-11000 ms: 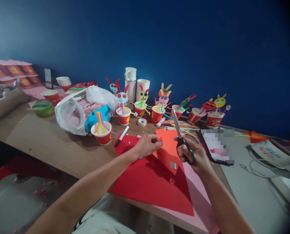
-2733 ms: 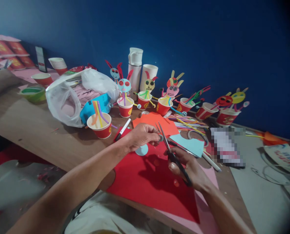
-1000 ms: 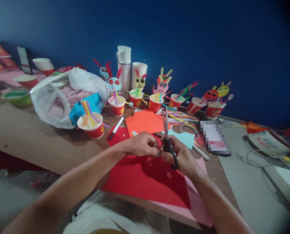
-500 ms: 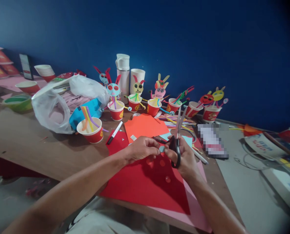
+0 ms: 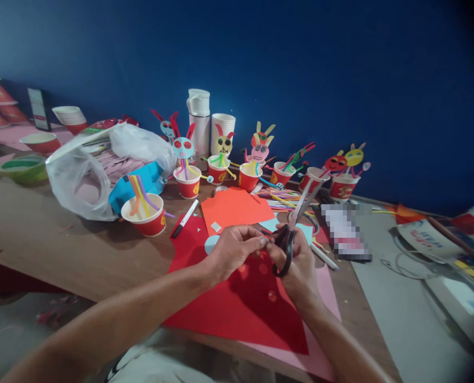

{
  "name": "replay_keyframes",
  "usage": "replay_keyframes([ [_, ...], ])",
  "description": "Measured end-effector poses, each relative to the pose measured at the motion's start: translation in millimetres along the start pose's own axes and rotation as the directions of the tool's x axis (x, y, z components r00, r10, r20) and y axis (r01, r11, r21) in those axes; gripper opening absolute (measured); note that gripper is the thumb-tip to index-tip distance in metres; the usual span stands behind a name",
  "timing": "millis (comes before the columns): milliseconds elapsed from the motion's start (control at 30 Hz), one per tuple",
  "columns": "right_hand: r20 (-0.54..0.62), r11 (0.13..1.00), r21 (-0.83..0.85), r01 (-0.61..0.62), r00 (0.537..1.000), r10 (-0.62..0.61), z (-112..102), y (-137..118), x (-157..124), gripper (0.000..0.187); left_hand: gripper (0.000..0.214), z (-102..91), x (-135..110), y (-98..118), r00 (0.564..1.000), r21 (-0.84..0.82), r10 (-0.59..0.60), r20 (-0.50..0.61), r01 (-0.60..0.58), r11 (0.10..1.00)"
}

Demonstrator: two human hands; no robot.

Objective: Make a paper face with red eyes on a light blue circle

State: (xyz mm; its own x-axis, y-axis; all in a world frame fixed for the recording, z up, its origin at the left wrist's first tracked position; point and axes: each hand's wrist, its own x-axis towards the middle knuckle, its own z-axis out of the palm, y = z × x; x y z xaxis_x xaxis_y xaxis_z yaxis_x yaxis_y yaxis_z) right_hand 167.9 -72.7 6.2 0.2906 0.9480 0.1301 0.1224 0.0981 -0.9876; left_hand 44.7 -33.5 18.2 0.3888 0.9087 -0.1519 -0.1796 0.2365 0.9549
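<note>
My right hand (image 5: 298,260) is wrapped around black-handled scissors (image 5: 300,207), whose blades point up and away, slightly parted. My left hand (image 5: 237,250) is closed in a pinch. Its fingertips meet my right thumb and finger over the red paper (image 5: 237,311); what they pinch is too small and covered to make out. A light-blue paper disc (image 5: 211,244) shows beside my left hand. Small red discs (image 5: 272,296) lie on the red sheet below my fingers. Orange paper (image 5: 237,207) lies just beyond my hands.
Red paper cups with straw-and-paper figures (image 5: 189,186) line the back. A cup of straws (image 5: 144,221), a marker (image 5: 185,218) and a plastic bag (image 5: 81,181) are at left. Loose straws (image 5: 280,199) lie behind the scissors. A pixelated object (image 5: 346,231) is at right.
The light-blue piece between my fingertips no longer shows there. A light-blue disc now shows beside my left hand. The scissors have tipped to the right, and my left hand has shifted slightly right.
</note>
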Motion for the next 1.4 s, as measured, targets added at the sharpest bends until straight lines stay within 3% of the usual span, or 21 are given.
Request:
replay_keyframes([
  [233,-0.028,1.000,0.011,-0.008,1.000,0.009,1,-2,0,0.033,0.017,0.7,1,-1,1.000,-0.029,0.006,-0.003,-0.006,1.000],
  [400,0.021,0.999,0.026,-0.023,1.000,0.023,0,-1,1,0.034,0.010,-1.2,3,0,1.000,-0.049,0.007,-0.021,-0.008,0.999],
  [533,0.209,1.000,-0.030,-0.008,0.978,0.014,-8,5,5,0.036,0.012,-12.6,10,7,0.999,-0.058,0.042,-0.032,-0.044,0.997],
  [667,0.442,0.997,-0.070,0.035,0.897,-0.001,-15,12,8,0.040,0.013,-25.8,17,14,0.993,-0.078,0.087,-0.078,-0.093,0.993],
  [767,0.515,0.992,-0.123,0.021,0.856,0.045,-14,14,7,0.044,0.013,-31.8,19,17,0.989,-0.083,0.108,-0.104,-0.116,0.990],
  [1400,0.553,0.995,-0.096,0.005,0.832,0.050,-11,13,3,0.049,0.002,-25.6,13,22,0.997,-0.082,0.034,-0.071,-0.040,0.996],
])
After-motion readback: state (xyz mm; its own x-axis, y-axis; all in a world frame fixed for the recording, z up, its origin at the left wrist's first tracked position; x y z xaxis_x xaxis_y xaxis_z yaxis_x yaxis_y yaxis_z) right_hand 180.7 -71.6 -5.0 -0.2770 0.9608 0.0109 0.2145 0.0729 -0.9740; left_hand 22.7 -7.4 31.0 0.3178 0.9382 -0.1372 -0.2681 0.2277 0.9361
